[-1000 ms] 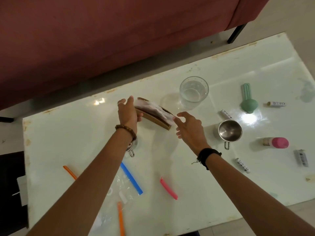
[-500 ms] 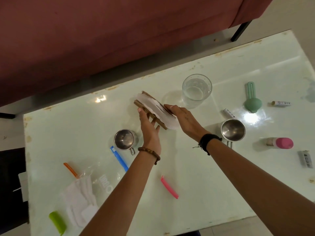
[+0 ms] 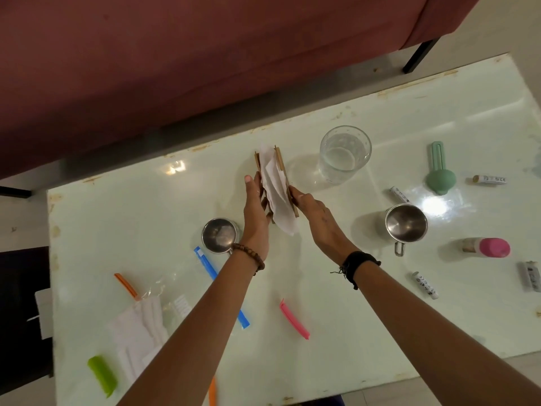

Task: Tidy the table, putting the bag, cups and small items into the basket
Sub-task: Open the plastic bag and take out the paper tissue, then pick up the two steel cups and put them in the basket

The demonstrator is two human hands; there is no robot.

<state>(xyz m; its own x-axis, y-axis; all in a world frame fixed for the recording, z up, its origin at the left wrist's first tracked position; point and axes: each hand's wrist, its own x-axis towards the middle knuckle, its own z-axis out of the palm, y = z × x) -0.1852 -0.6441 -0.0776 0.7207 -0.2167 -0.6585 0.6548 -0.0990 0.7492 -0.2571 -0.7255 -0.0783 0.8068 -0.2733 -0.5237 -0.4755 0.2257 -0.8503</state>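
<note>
Bag (image 3: pixel 164 303), clear zip type, lies flat near the table's (image 3: pixel 380 332) front left edge, white folded tissues (image 3: pixel 137 326) on or in it, can't tell which. No basket in view.

Near row: green clip (image 3: pixel 102 375) at front left; orange clips x2, one at the bag (image 3: pixel 126 285), one at the front edge (image 3: pixel 212 392), partly cut off; blue clip (image 3: pixel 221 287) x1, partly under the left forearm; pink clip (image 3: pixel 294 319) x1.

Mid: steel cups x2, left one (image 3: pixel 219 235) just beside the left wrist, right one (image 3: pixel 405 225) with handle toward camera. Small white tubes x3: (image 3: pixel 426 285), (image 3: pixel 399 194), (image 3: pixel 489 179). Pink-capped bottle (image 3: pixel 487 247) on its side. Small grey packet (image 3: pixel 530 275) at right edge.

Centre: left hand (image 3: pixel 256 212) and right hand (image 3: pixel 314 212) hold a wooden napkin holder (image 3: pixel 281 168) between them, tilted, white napkins (image 3: pixel 275 194) sticking out. Left fingers lie fairly straight along its left side, thumb up. Right fingers curl round its right slat. Can't tell if its base touches the table.

Far: drinking glass (image 3: pixel 344 153) x1, some water in it, right of the holder. Mint green clip (image 3: pixel 440 171) x1.

Surface: pale green glossy top, light glare, worn edges. Dark red sofa (image 3: pixel 205 68) beyond the far edge, black leg on grey floor.
</note>
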